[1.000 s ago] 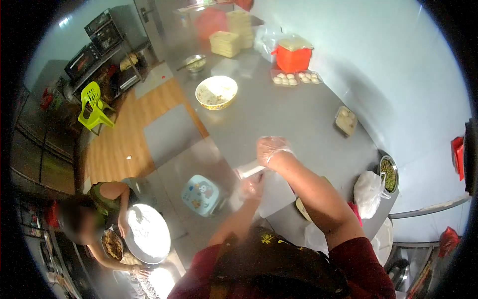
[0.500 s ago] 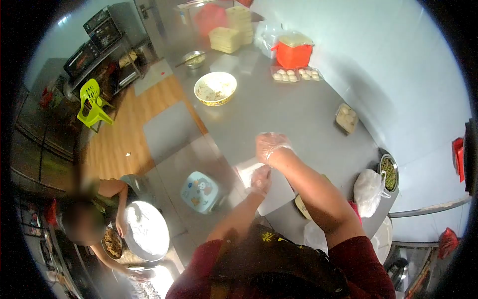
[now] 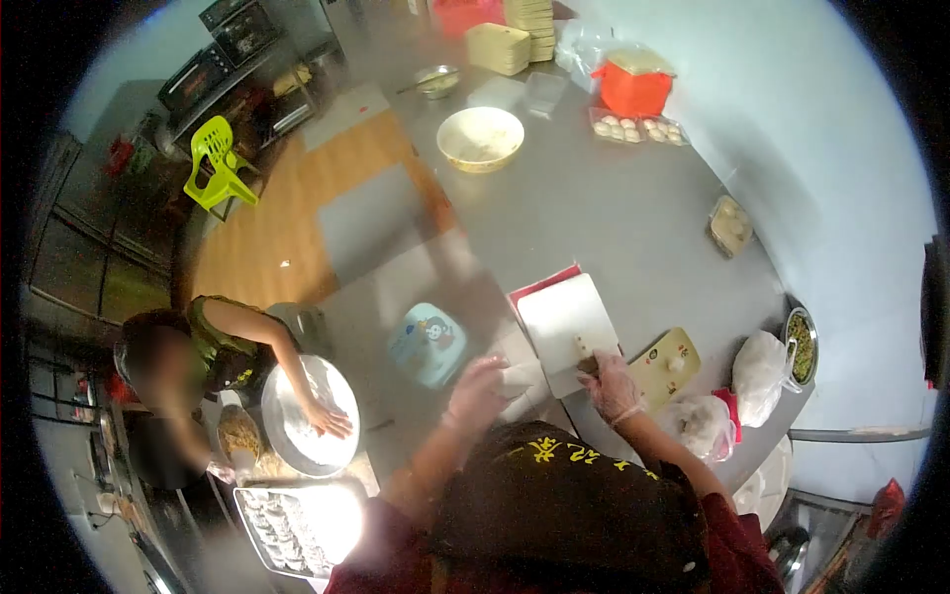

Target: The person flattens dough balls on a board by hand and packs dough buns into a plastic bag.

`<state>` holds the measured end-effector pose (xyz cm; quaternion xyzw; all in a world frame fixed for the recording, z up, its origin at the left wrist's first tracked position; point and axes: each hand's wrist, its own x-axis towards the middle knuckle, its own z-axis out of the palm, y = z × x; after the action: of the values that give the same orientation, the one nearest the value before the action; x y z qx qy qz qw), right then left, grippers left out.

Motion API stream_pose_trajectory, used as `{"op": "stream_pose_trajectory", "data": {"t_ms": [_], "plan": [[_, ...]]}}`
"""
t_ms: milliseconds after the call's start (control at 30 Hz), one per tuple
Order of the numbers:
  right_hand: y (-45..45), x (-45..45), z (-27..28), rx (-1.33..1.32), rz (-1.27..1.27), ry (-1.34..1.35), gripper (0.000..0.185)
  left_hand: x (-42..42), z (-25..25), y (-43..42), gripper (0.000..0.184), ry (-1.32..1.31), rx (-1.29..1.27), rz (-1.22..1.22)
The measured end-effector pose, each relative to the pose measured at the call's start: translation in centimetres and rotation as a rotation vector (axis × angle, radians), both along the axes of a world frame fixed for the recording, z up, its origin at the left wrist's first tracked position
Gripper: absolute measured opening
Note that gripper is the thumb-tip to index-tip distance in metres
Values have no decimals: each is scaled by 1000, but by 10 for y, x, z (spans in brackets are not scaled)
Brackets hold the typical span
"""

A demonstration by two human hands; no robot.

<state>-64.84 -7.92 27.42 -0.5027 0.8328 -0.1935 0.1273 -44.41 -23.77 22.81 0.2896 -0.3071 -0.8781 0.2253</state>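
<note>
In a clear glove, my left hand (image 3: 477, 393) is closed near the table's front edge, with a thin whitish piece (image 3: 519, 378) at its fingertips, too blurred to name. My right hand (image 3: 612, 386), also gloved, is closed at the lower right edge of the white cutting board (image 3: 567, 312), around something small and dark that I cannot make out. Small bits lie on the board beside it. A red edge shows beneath the board's far side. Right of the board is a yellowish tray (image 3: 683, 348) with a small white lump on it.
At the left, a co-worker reaches into a large white basin (image 3: 341, 396), above a bright tray (image 3: 247, 525) of rows of food. A blue lidded box (image 3: 427, 345), white bowl (image 3: 481, 139), orange container (image 3: 635, 91) and white bags (image 3: 759, 376) stand on the tables.
My hands have moved apart, left hand leftward, right hand down to the board's near edge. The board and yellowish tray are now uncovered. The view has shifted, and the co-worker's hand has spread over the basin.
</note>
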Motion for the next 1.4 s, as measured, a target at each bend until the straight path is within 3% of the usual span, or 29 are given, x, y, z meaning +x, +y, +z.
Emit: {"op": "stream_pose_trajectory", "data": {"t_ms": [33,67,133,200,267,300,400,433,467,533,567,633,767,900,967,1033,1067,1133,1167,1233,1267,1333,1367,1400], "plan": [[-6,8,24,-37,-2,-219,57,-6,15,3,21,-3,-74,-7],[-13,14,30,-35,-6,-215,57,-12,30,7,22,-6,-147,-12],[-27,25,39,-333,96,-209,61,-34,81,15,30,104,50,-137],[-44,35,54,-394,116,-366,60,-62,74,23,33,162,234,-230],[-65,58,62,-505,70,42,48,-86,62,27,38,228,336,-228],[-62,52,46,-459,180,-244,47,-95,60,28,41,263,356,-201],[-66,24,9,-303,60,95,49,-111,65,40,50,362,415,-110],[-67,9,18,-199,67,-7,49,-115,69,46,53,392,413,-85],[-82,12,33,-309,-109,-231,48,-101,115,53,57,430,194,-70],[-97,12,50,-401,-261,-462,47,-98,139,48,61,389,180,-145],[-94,5,48,-568,124,-137,47,-103,132,42,59,396,188,-175],[-83,37,96,-553,530,35,45,-110,111,25,56,438,222,-221],[-89,29,114,-543,430,-18,46,-108,124,13,50,518,146,-312],[-133,15,212,-706,473,9,52,-118,191,-25,41,563,14,-501],[-139,17,231,-755,500,21,53,-134,226,-66,38,662,-205,-540],[-142,29,241,-834,557,308,58,-170,239,-89,36,939,-219,-347],[-147,19,245,-843,564,307,58,-175,252,-98,35,1031,-224,-281],[-159,-9,251,-1017,536,-65,59,-127,323,-79,40,479,-307,-475],[-162,-7,267,-1018,540,-67,59,-117,332,-57,42,519,-312,-347],[-166,4,311,-1005,458,-29,61,-102,358,-44,43,516,-300,-329],[-166,13,304,-1001,460,-23,61,-106,356,-46,44,520,-293,-319],[-165,36,282,-1121,695,-121,61,-127,329,-63,46,638,-221,-329],[-149,42,286,-933,588,350,61,-143,307,-79,52,749,-158,-349],[-146,36,286,-944,591,351,61,-136,301,-73,53,714,-106,-334]]}}
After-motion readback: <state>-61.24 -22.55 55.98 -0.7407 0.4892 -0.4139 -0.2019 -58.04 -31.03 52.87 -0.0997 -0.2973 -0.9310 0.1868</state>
